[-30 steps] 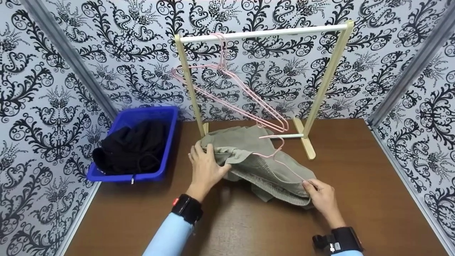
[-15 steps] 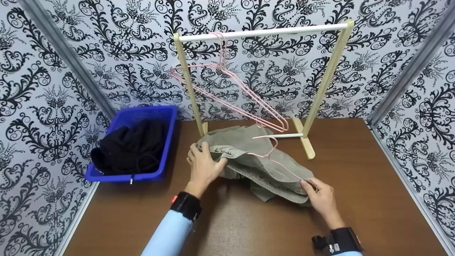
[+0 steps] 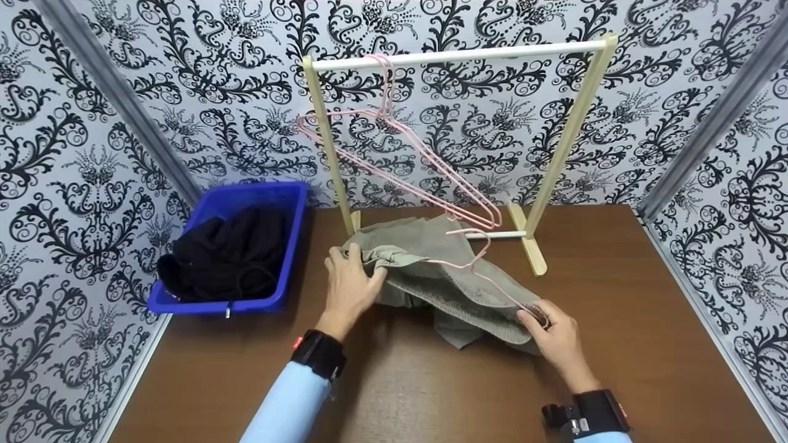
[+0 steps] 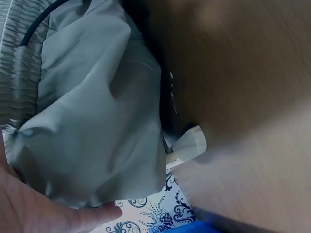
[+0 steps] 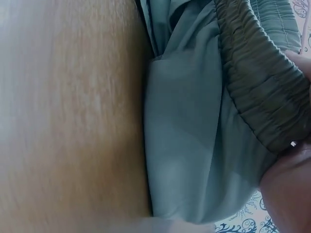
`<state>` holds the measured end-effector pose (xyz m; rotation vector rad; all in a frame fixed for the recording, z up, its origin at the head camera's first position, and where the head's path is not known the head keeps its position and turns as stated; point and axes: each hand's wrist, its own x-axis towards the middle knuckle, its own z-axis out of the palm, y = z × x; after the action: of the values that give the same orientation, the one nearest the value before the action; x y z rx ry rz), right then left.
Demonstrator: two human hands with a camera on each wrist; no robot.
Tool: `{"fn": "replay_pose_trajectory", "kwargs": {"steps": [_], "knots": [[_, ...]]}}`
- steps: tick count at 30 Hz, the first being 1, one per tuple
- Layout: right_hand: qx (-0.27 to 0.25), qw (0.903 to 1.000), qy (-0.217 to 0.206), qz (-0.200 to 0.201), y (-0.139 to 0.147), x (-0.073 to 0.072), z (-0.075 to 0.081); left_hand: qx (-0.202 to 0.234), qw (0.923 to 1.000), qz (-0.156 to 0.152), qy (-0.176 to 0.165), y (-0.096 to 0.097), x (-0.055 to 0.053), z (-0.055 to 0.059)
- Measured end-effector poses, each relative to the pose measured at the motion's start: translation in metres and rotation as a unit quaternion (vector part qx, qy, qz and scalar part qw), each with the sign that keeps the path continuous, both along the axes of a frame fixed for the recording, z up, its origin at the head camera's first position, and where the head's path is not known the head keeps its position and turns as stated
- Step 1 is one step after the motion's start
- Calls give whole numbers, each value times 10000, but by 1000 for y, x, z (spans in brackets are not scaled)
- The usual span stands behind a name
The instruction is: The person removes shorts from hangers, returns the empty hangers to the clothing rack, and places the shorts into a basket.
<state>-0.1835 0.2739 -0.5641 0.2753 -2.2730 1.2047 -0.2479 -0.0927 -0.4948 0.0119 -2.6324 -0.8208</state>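
Observation:
Grey-green pants (image 3: 418,237) lie bunched at the middle of the table, their gathered elastic waistband (image 5: 265,73) spread toward me. A pink hanger (image 3: 492,283) sits partly in the waist opening, its hook sticking up above the cloth. My left hand (image 3: 349,286) grips the waistband at its left end, thumb on the near side; a dark cord shows along the waistband in the left wrist view. At the other end, my right hand (image 3: 557,341) pinches the waistband together with the hanger's right arm. The hanger's left end is hidden by cloth.
Behind the pants stands a rack (image 3: 455,57) with a white bar and wooden posts. More pink hangers (image 3: 431,157) hang on its left part. A blue basket (image 3: 295,246) holding black clothing (image 3: 225,255) is at the left. Patterned walls enclose the wooden table (image 3: 646,320).
My left hand has shifted slightly left with its end of the waistband. The hanger's hook swung a little left, then back right and up. My right hand stays nearly in place.

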Motion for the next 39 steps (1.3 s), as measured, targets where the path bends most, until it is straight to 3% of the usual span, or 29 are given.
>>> {"fn": "replay_pose_trajectory", "kwargs": {"steps": [8, 27, 33, 39], "knots": [[308, 9988, 390, 33, -3, -5, 7, -76, 9999, 72, 68, -1, 1, 8], [577, 9957, 708, 175, -12, -12, 23, -311, 9913, 165, 1267, -4, -2, 21], [625, 9946, 794, 250, -14, -15, 24, -172, 9925, 259, 1185, -8, -6, 24], [679, 9927, 965, 256, -18, -17, 25, 339, 9952, 385, 833, -12, -9, 29]]}}
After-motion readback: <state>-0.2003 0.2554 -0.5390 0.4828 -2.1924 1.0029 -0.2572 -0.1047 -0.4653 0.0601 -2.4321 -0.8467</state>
